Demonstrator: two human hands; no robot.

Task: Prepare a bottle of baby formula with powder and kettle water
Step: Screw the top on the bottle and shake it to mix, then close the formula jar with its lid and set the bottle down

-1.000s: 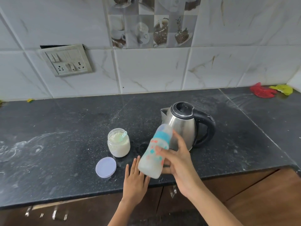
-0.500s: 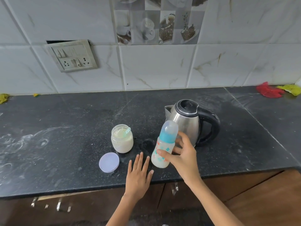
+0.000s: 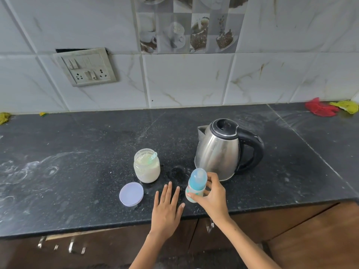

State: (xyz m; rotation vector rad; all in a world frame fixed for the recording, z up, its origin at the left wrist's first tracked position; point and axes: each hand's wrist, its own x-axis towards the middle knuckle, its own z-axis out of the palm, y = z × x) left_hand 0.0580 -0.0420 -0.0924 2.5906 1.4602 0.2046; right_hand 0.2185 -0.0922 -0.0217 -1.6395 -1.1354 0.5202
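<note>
Tilted and raised a second ago, the baby bottle is now standing upright on the tabletop, just in front of the kettle, and the right hand is still gripping it around the body, thumb on the near side and fingers curling around the far side.

Behind everything, the tiled wall is carrying a switch and socket plate on the left and a band of coffee-cup picture tiles at the top. The black stone tabletop is showing pale powder smears on its left part. Below its front edge, brown wooden cabinet fronts are running across the bottom.

The steel kettle is standing right of centre with its black lid closed, spout facing left and handle facing right. A red cloth and a yellow-green one are lying near the wall at the far right.

The left hand is lying flat, palm down, on the tabletop just left of the bottle, fingers straight and holding nothing. The open jar of formula powder is sitting left of the kettle with a scoop handle poking out of it. Its lilac lid is lying flat on the tabletop just in front of the jar, left of the left hand.
</note>
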